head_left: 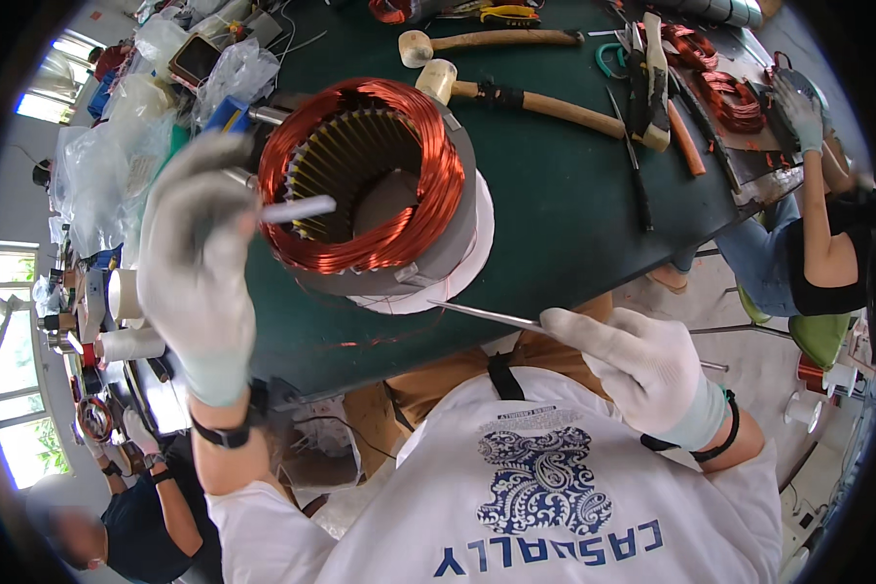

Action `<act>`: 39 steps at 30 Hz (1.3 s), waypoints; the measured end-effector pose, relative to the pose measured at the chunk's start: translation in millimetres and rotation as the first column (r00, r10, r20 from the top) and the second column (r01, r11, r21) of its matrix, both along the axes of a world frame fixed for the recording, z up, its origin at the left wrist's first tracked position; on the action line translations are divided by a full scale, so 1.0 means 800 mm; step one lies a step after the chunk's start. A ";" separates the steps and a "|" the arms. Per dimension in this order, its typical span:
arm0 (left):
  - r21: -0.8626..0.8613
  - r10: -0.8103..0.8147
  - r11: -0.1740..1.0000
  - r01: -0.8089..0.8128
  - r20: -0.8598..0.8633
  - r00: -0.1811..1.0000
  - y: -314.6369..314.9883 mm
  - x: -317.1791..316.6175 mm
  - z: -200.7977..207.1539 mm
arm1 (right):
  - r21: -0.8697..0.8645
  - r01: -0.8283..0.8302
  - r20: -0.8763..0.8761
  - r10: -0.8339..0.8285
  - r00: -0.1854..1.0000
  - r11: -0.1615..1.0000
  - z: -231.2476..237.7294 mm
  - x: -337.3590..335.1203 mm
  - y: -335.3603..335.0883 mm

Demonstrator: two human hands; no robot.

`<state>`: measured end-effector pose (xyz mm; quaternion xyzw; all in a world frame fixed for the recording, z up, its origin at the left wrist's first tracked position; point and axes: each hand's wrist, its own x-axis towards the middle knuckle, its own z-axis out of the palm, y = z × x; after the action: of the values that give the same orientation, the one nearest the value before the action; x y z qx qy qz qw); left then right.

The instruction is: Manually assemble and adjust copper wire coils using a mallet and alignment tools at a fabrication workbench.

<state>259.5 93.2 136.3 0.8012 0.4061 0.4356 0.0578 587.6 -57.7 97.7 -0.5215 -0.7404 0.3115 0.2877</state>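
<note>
A motor stator (438,209) with thick red-orange copper windings (442,185) stands on a white round pad on the green table, its bore facing up and lined with yellowish strips. At its left side, my gloved left hand (200,243) is closed on a small white strip (302,208), whose end reaches over the windings; motion blurs hand and strip. My gloved right hand (642,370) grips a slim, pointed metal tool (492,315) at the near right. The tool's tip lies by the pad's near edge, close to a thin red wire. The gloved fingers hide its other end.
Two mallets (535,101) lie beyond the stator. A black-handled pointed tool (639,185) and more hand tools are at the right. Clear plastic bags (107,185) pile up on the left. Two co-workers sit nearby, one with gloved hand (800,115) beside copper coils (730,100).
</note>
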 end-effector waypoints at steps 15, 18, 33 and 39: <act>-0.505 -0.254 0.831 0.234 0.029 0.967 0.076 0.060 0.016 | 0.025 0.111 0.419 -0.112 0.901 0.993 0.072 -0.024 0.018; -0.326 -0.250 0.924 0.199 -0.122 0.961 0.075 0.035 0.003 | -0.139 0.084 0.247 -0.047 0.968 0.987 0.071 -0.023 0.041; -0.381 -0.535 0.778 0.499 0.013 0.845 0.132 0.053 0.002 | -0.161 -0.042 0.153 0.067 0.986 0.986 0.060 -0.010 0.133; -0.405 -0.526 0.763 0.504 0.064 0.848 0.121 0.074 0.004 | 0.128 0.039 -0.190 -0.014 0.982 0.991 -0.076 0.004 0.098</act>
<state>318.7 190.3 139.1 0.8630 0.2532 0.2872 0.3295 590.8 20.6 37.0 -0.4796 -0.7216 0.3064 0.3942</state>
